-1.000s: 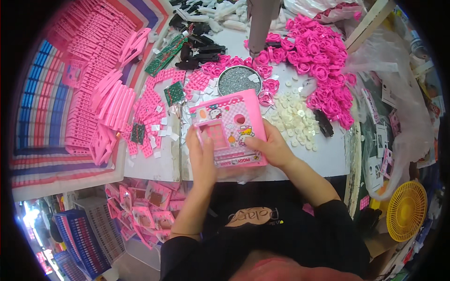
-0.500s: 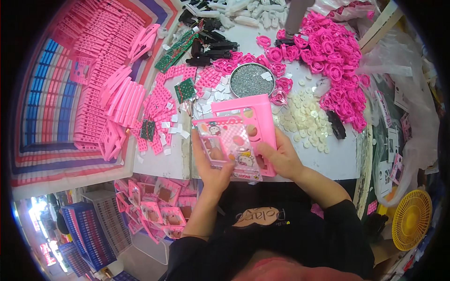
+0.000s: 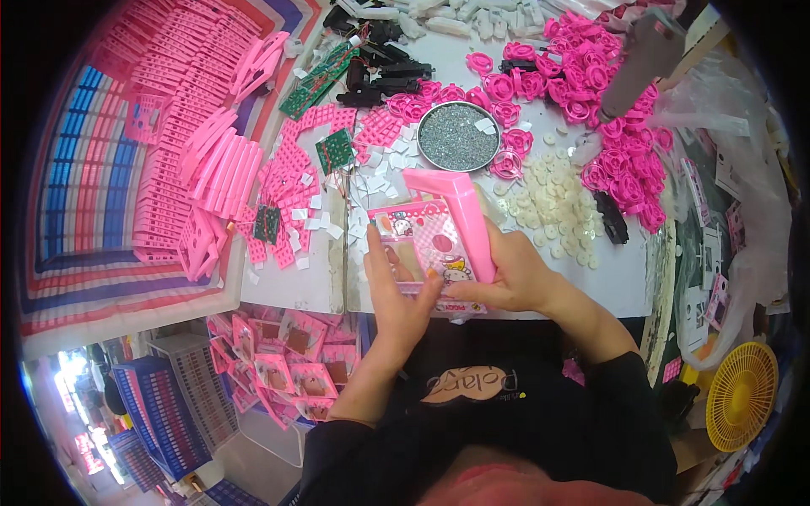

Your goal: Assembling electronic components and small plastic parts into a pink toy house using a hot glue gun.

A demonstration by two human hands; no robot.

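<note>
White worktable [image 3: 607, 287] w/ pink toy [image 3: 439, 244], long axis away from body, both hands' fingers [image 3: 381, 261] gripping it.

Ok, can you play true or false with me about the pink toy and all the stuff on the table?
1. Both hands hold the pink toy. True: the left hand and the right hand grip it from either side.
2. The round tin is full of pink rings. False: it holds fine grey bits.
3. A pile of pale round discs lies to the right of the toy. True.
4. The yellow fan sits on the table. False: it is down low at the right, off the table.
5. Green circuit boards lie among the pink parts. True.
</note>
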